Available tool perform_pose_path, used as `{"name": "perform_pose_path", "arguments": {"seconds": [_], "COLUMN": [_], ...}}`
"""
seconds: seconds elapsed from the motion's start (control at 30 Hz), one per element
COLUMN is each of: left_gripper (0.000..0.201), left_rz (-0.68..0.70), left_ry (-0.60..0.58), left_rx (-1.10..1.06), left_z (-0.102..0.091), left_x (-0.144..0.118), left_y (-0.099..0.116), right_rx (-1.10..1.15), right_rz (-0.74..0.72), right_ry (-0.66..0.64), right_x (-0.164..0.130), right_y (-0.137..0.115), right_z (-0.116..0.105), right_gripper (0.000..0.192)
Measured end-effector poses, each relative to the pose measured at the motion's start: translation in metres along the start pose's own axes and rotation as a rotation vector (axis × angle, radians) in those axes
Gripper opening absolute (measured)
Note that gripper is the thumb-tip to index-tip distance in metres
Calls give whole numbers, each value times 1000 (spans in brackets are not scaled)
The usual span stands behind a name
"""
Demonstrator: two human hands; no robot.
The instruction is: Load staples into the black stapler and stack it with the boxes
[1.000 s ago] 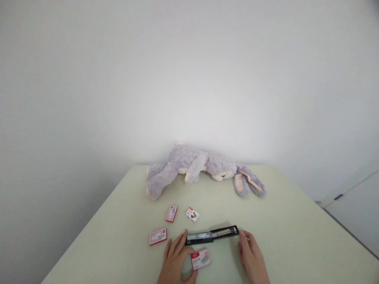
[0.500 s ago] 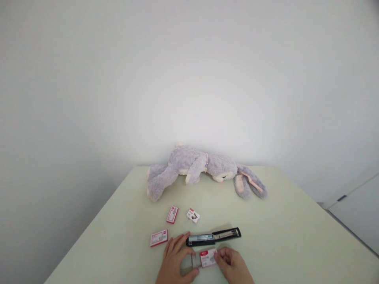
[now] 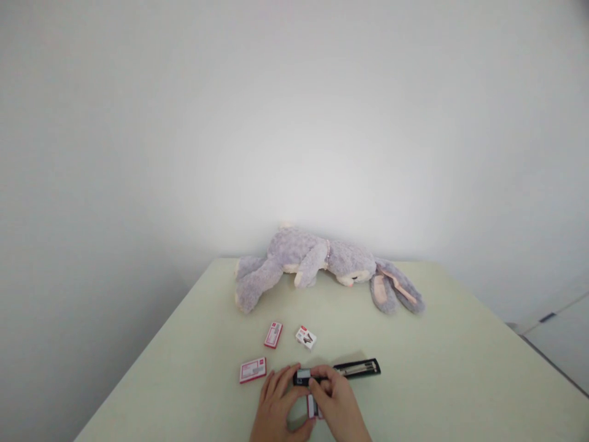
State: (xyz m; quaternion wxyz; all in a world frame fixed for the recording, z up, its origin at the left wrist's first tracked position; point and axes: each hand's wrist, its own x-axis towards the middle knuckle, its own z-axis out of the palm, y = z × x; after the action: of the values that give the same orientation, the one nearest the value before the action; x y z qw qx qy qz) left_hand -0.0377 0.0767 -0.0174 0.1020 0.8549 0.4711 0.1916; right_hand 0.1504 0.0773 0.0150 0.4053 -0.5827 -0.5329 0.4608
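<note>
My right hand (image 3: 338, 399) has moved up from the staple box (image 3: 311, 406) to the left end of the open stapler (image 3: 340, 371), fingers pinched there, while my left hand (image 3: 278, 405) rests half-open beside it, the stapler lying left-to-right low in the frame.

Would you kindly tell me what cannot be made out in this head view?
- Stapler: its left end is covered by both hands.
- Staple box near the hands: mostly hidden by the right hand; whether it is open cannot be told.
- Left hand: wrist cut off by the bottom edge.
- Print on the three boxes farther back: too small to read.
</note>
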Motion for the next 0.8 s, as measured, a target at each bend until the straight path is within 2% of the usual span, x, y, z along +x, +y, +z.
{"name": "perform_pose_path", "arguments": {"seconds": [0.1, 0.23, 0.4, 0.6, 0.8], "left_gripper": [58, 69, 52, 38, 36], "left_rz": [-10, -37, -62, -115, -164], "left_ry": [18, -12, 5, 1, -11], "left_rx": [-1, -47, -111, -216, -226], "left_z": [1, 0, -7, -17, -20], "left_x": [0, 1, -1, 0, -1], "left_y": [0, 1, 9, 19, 20], "right_rx": [4, -120, -318, -564, -659], "right_rz": [-6, -87, -164, -195, -234], "right_ry": [13, -2, -80, -248, -262], "right_x": [5, 7, -1, -14, -14], "right_y": [1, -20, -40, -23, -22], "right_z": [13, 13, -9, -31, -30], "right_gripper": [36, 24, 12, 14, 15]}}
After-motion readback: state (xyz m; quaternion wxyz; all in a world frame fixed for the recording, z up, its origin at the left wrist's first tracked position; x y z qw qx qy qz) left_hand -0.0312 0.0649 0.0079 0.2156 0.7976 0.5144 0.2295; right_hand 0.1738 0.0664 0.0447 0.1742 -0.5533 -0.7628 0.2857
